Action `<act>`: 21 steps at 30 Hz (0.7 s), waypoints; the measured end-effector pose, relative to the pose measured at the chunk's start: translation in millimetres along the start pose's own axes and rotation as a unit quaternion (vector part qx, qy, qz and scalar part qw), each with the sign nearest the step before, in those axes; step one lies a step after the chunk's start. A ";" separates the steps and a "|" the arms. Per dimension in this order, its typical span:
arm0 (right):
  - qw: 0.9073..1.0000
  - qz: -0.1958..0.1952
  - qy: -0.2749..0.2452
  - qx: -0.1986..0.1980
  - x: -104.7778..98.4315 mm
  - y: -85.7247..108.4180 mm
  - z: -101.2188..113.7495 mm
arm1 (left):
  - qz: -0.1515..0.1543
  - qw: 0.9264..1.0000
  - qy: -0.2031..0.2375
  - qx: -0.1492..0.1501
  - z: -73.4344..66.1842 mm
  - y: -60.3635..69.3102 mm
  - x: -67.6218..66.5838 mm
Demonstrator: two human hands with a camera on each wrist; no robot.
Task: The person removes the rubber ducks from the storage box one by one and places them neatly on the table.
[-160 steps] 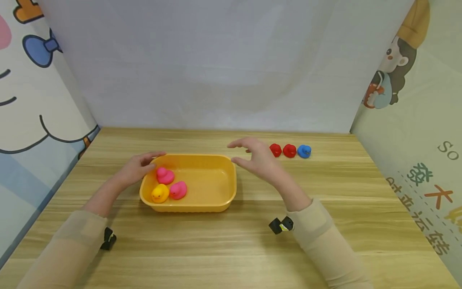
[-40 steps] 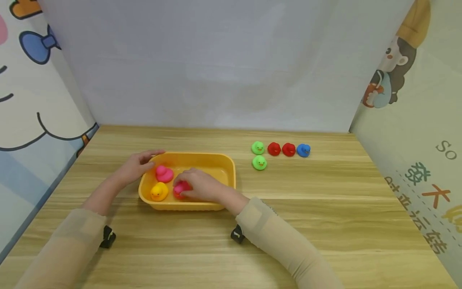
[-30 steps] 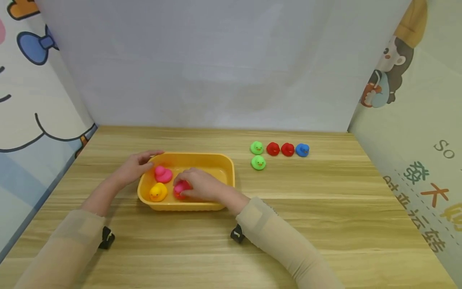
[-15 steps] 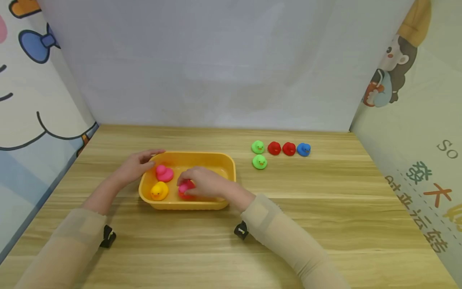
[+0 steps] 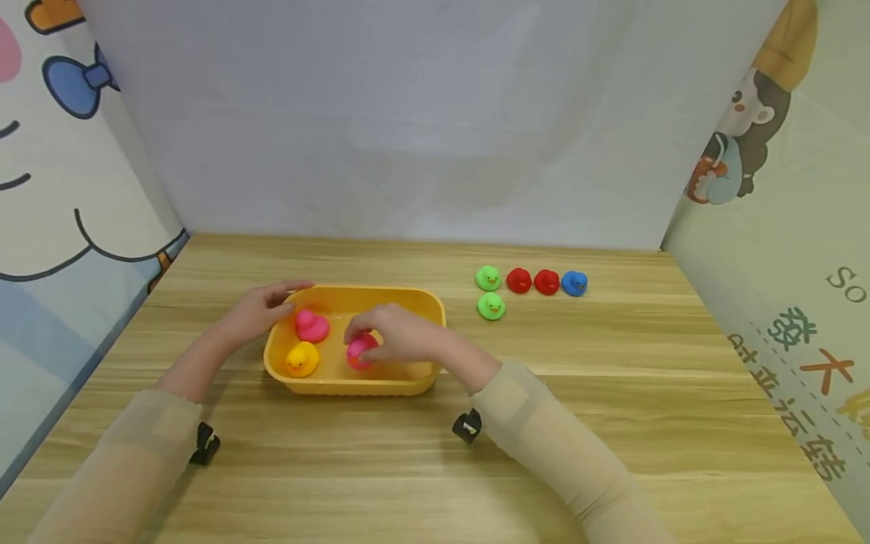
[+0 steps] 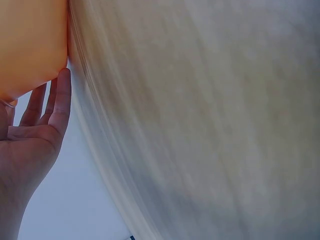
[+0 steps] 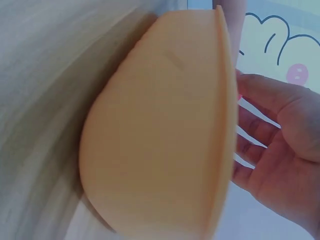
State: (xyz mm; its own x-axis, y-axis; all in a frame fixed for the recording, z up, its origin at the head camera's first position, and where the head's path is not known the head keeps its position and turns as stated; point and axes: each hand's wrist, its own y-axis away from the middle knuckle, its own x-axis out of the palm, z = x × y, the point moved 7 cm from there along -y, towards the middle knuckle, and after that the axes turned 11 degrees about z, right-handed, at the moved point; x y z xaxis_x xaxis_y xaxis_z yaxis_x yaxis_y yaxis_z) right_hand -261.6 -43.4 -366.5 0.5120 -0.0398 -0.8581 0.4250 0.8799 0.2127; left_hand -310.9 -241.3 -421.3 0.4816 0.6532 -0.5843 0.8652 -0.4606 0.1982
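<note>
A yellow-orange plastic basin [image 5: 360, 387] stands on the table. My left hand [image 5: 251, 313] holds its left rim, thumb over the edge and fingers along the outside; in the left wrist view the fingers [image 6: 61, 102] touch the outer wall. Inside the basin, my right hand [image 5: 401, 335] pinches a pink rubber duck [image 5: 360, 349] between thumb and fingers. Left of it sit another pink duck [image 5: 313, 327] and a yellow duck [image 5: 302, 360]. In the right wrist view the basin wall [image 7: 155, 125] hides most of the held duck.
Right of the basin, a green duck [image 5: 488, 278], two red ducks [image 5: 519, 280] and a blue duck [image 5: 575, 283] form a row. A second green duck [image 5: 492, 306] sits in front of the first. A pale curtain [image 5: 421, 136] hangs behind the table.
My right hand came from beside the green ducks into the basin and took hold of the front pink duck. It has since shifted right with it. My left hand stayed on the rim.
</note>
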 end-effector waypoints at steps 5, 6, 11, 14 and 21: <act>1.000 -0.007 0.003 -0.008 -9.5 6.9 2.0 | 0.001 1.000 0.004 -0.009 -8.1 3.6 -0.5; 1.000 -0.007 0.004 -0.010 -11.2 8.5 2.8 | 0.002 1.000 0.005 -0.009 -7.5 3.3 -0.7; 1.000 -0.003 0.015 -0.016 -18.3 15.6 6.3 | 0.000 1.000 -0.004 -0.008 2.7 -0.5 -1.7; 1.000 0.000 0.019 -0.013 -22.0 20.1 7.8 | -0.001 1.000 -0.006 -0.013 2.6 0.0 -1.6; 1.000 0.005 0.009 -0.004 -32.3 31.6 10.0 | 0.001 1.000 -0.002 -0.009 3.2 -1.8 -0.4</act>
State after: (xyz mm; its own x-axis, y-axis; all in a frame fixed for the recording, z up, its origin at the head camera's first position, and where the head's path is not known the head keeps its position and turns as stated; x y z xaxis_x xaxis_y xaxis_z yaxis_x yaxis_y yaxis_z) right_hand -257.2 -19.1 -327.4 0.5026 -0.0218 -0.8643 0.4141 0.8836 0.2185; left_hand -313.2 -242.6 -424.0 0.4827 0.6492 -0.5878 0.8667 -0.4508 0.2137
